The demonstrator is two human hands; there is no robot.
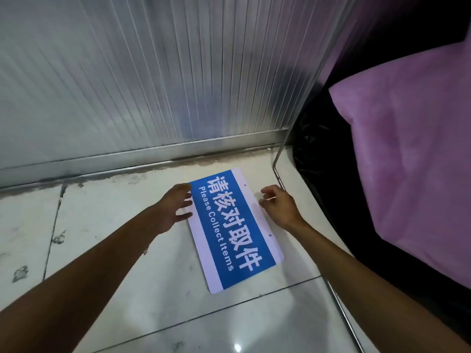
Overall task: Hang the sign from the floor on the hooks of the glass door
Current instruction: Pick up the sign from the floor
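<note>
A blue and white sign (pixel 235 229) reading "Please Collect Items" lies flat on the tiled floor, turned so its long side runs away from me. Two small holes show in its white right margin. My left hand (pixel 173 208) hovers at the sign's left edge, fingers spread and just over the blue part. Beside the sign's right edge sits my right hand (pixel 279 206), fingers curled loosely and touching the white margin. Neither hand holds the sign. The ribbed glass door (pixel 153 80) rises behind the sign; no hooks are in view.
A metal track (pixel 142 155) runs along the door's foot. A thin metal frame (pixel 276 171) curves down at the right and runs toward me. Behind it lie a black bag (pixel 321 159) and a big pink sack (pixel 407 149). Pale floor tiles (pixel 107 225) spread left.
</note>
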